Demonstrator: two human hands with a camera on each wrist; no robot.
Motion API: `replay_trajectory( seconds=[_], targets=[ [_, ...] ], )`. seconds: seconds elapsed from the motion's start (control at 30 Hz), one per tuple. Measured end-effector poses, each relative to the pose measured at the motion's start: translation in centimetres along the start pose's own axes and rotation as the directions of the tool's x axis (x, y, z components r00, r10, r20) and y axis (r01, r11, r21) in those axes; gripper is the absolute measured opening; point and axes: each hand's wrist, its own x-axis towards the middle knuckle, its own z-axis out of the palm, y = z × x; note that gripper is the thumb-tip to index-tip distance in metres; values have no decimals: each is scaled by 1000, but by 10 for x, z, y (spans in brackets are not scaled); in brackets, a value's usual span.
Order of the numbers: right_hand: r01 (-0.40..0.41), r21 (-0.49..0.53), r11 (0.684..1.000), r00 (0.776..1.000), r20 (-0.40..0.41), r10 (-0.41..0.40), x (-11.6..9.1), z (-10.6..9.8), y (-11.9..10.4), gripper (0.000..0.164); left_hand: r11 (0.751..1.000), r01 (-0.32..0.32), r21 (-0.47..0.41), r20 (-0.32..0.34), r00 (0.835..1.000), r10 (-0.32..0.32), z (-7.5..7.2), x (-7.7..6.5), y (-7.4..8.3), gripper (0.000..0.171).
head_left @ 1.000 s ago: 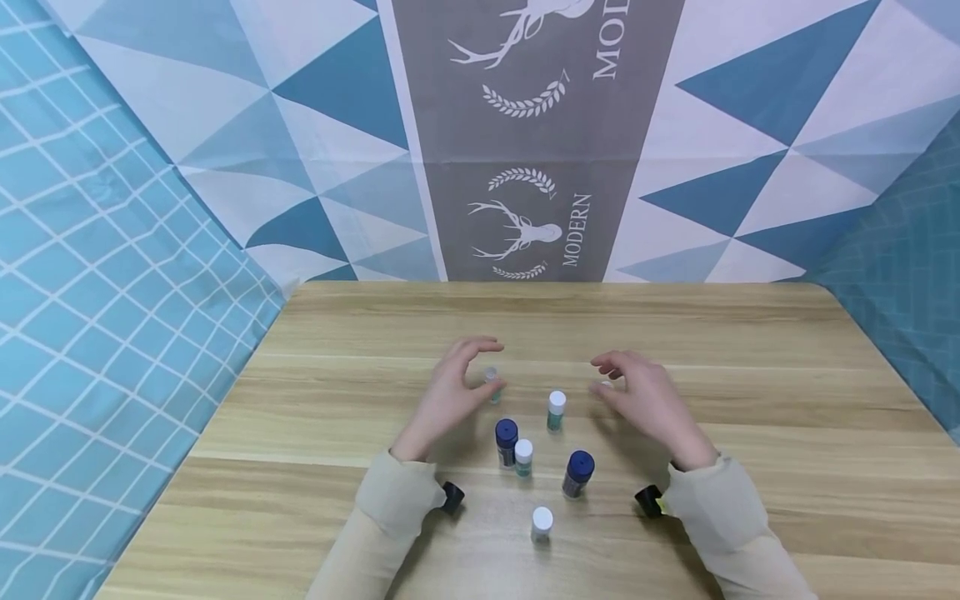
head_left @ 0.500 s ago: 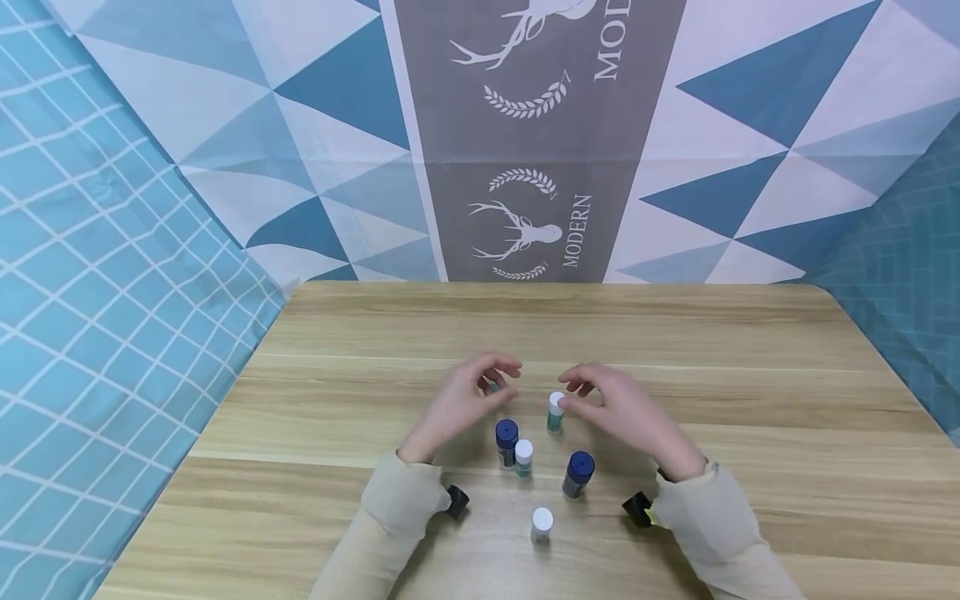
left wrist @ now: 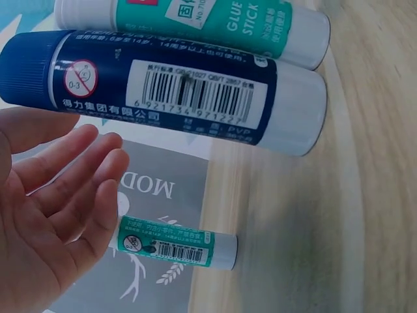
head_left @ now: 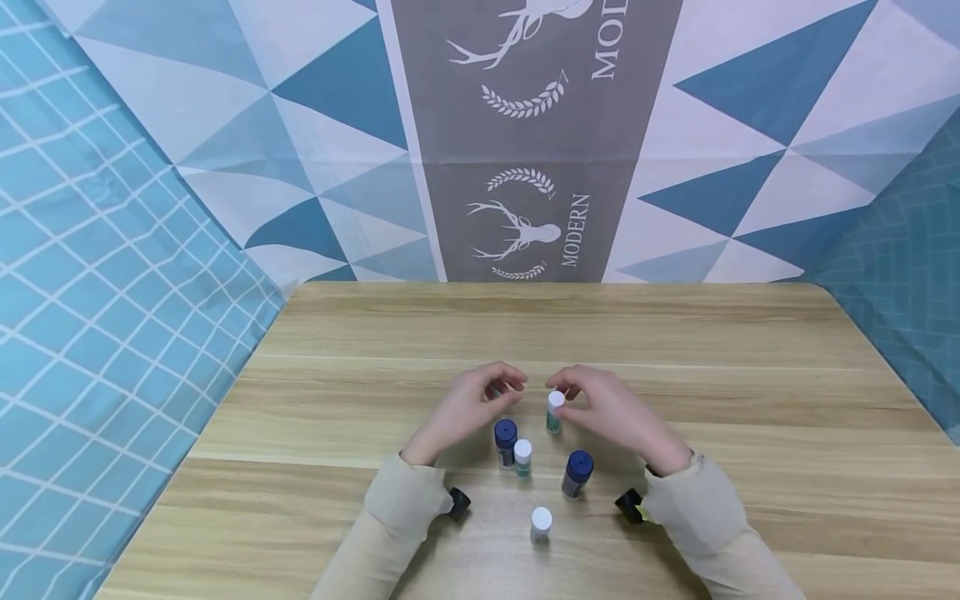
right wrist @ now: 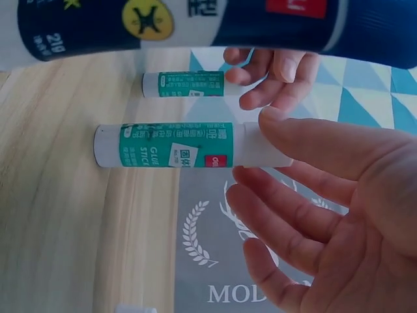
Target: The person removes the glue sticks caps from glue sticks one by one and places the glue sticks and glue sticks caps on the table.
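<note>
My right hand (head_left: 600, 404) has its thumb and fingers at the white cap of a green-labelled glue stick (right wrist: 176, 145), which stands upright on the table. The thumb tip overlaps the cap in the right wrist view, with fingertips at its opposite side. My left hand (head_left: 476, 400) is loosely curved beside another small green glue stick (left wrist: 179, 244), its fingers hiding the cap in the left wrist view. The thumb stays apart from that stick. Nearer the body, a navy-capped glue stick (head_left: 506, 432) stands close to a small white-capped one (head_left: 522, 458).
A second navy-capped glue stick (head_left: 577, 471) stands to the right, and a white-capped one (head_left: 541, 525) nearest the body. The white end of another stick (right wrist: 135, 309) shows low in the right wrist view. Patterned cloth (head_left: 517, 167) hangs behind the wooden table (head_left: 360, 325).
The right hand has come leftward from the far-right stick to the middle green one. The left hand has shifted slightly right and nearer, its fingers drawing closer together. The sticks have not visibly moved.
</note>
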Motion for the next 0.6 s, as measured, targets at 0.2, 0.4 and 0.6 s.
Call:
replay_trajectory(
  seconds=[0.2,0.4,0.6],
  targets=[
    [11,-6,1000,1000,9,-11,1,4,1,26,1000,-1,-8,20,1000,1,2,0,-1,23],
    [14,-11,1000,1000,1,-14,2,6,2,23,1000,0,-8,16,1000,0,2,0,0,22],
    [-2,-24,1000,1000,10,2,3,7,2,20,1000,-7,-10,25,1000,7,3,0,0,21]
  ],
)
